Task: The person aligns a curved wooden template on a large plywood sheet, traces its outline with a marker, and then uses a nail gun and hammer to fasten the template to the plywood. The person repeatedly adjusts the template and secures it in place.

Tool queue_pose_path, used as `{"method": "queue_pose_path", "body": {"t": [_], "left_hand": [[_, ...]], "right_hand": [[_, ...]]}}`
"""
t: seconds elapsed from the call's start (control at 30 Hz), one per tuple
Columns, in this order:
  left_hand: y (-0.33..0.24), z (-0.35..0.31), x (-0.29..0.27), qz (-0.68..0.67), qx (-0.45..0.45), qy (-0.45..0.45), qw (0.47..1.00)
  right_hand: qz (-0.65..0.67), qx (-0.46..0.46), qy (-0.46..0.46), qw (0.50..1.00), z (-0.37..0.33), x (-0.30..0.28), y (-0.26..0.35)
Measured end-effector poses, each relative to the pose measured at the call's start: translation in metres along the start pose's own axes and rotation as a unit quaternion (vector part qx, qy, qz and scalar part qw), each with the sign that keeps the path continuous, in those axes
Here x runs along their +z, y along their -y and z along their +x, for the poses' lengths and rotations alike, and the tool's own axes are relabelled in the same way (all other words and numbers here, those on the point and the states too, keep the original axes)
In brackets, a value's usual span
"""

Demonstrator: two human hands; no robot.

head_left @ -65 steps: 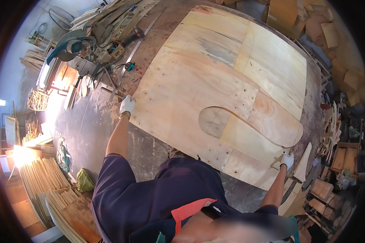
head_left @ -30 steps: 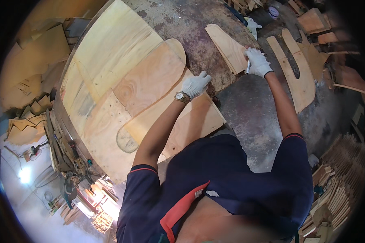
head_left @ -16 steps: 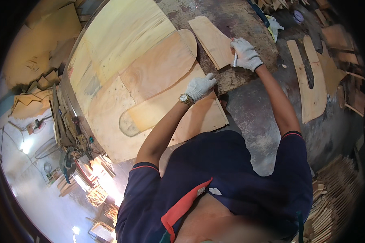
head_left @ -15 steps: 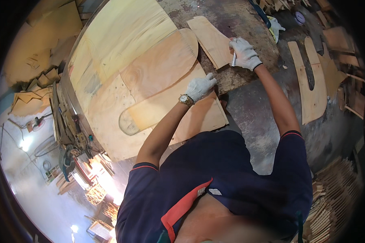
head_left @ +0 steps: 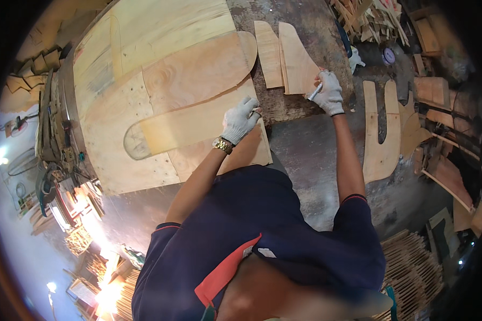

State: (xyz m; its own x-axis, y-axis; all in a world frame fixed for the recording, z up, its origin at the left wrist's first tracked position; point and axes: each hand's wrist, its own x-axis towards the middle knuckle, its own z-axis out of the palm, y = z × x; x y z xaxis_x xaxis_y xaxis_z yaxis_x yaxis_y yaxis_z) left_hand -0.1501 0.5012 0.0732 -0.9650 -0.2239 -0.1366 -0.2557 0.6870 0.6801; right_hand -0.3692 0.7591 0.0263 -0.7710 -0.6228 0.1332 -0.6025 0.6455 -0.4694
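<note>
The tapered plywood piece [head_left: 298,64] lies on the worn tabletop [head_left: 318,24], just right of a narrower piece [head_left: 268,59]. At its lower corner, the right hand's [head_left: 328,93] grip clasps a white stick [head_left: 315,91]. The left hand [head_left: 240,121], fingers curled, is over the plywood panel [head_left: 110,144]; whether its grip holds anything, one cannot tell.

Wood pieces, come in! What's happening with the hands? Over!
Right hand holding white stick, at tapered wood piece's edge. Left hand over pale plywood. Second tapered piece close alongside.
</note>
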Motion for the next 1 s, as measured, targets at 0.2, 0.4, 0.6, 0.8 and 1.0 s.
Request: {"method": "queue_pose_path", "body": {"t": [0.2, 0.4, 0.6, 0.8, 1.0], "left_hand": [[-0.001, -0.006, 0.008, -0.004, 0.0, -0.003, 1.0], [0.003, -0.013, 0.013, -0.027, -0.105, 0.009, 0.994], [-0.011, 0.006, 0.02, -0.056, -0.217, 0.008, 0.974], [-0.02, 0.013, 0.025, -0.045, -0.189, -0.033, 0.98], [-0.007, -0.006, 0.011, -0.077, -0.207, -0.031, 0.975]], "right_hand": [[0.078, 0.066, -0.06, 0.993, -0.022, 0.008, -0.015], [0.065, 0.137, -0.045, 0.987, -0.024, 0.007, -0.011], [-0.01, -0.012, -0.027, 1.0, 0.007, 0.003, 0.003], [-0.044, -0.062, 0.061, 0.995, 0.051, 0.016, 0.025], [-0.057, -0.013, 0.054, 0.997, 0.038, 0.028, 0.032]]}}
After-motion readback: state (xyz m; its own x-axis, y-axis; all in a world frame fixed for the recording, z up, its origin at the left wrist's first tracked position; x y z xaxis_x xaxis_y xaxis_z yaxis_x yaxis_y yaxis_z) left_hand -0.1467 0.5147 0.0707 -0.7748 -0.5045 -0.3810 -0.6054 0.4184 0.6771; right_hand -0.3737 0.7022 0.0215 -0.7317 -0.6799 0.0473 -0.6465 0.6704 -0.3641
